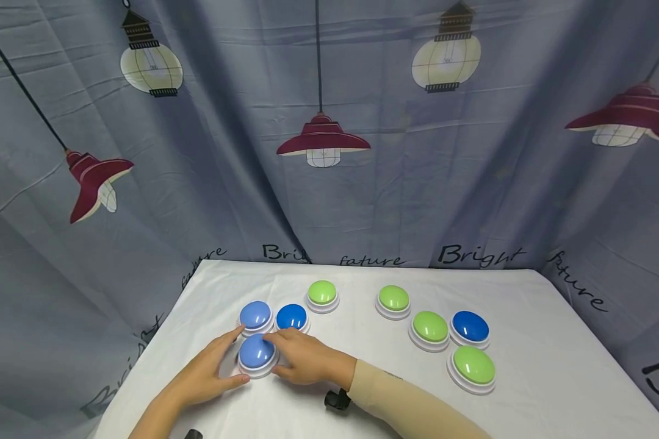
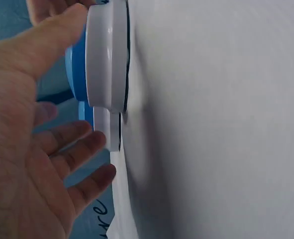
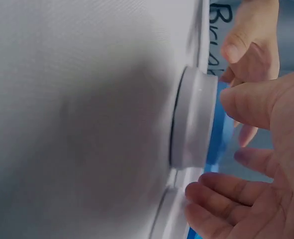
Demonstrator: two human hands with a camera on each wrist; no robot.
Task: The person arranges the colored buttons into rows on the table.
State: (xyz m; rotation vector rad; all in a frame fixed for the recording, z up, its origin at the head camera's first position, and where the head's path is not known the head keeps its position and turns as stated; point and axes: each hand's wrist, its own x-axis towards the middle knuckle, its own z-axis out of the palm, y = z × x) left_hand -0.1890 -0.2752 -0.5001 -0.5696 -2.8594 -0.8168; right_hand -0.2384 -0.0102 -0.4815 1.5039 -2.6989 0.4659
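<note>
A light blue push button (image 1: 256, 352) with a white base stands on the white table between the two hands. My left hand (image 1: 211, 372) is at its left, thumb by the near rim and index finger toward another light blue button (image 1: 255, 315) behind. My right hand (image 1: 304, 358) is at its right, index fingertip over the dome's edge and thumb near the base. In the right wrist view, the right thumb (image 3: 251, 103) overlaps the blue dome (image 3: 219, 129), its other fingers loosely spread. The left fingers (image 2: 89, 154) also spread apart. A darker blue button (image 1: 291, 317) is partly hidden behind the right hand.
A green button (image 1: 322, 294) stands farther back. To the right are more green buttons (image 1: 393, 299), (image 1: 430, 328), (image 1: 474, 366) and a dark blue button (image 1: 470, 327). A grey curtain (image 1: 329, 207) printed with lamps hangs behind the table (image 1: 549, 360).
</note>
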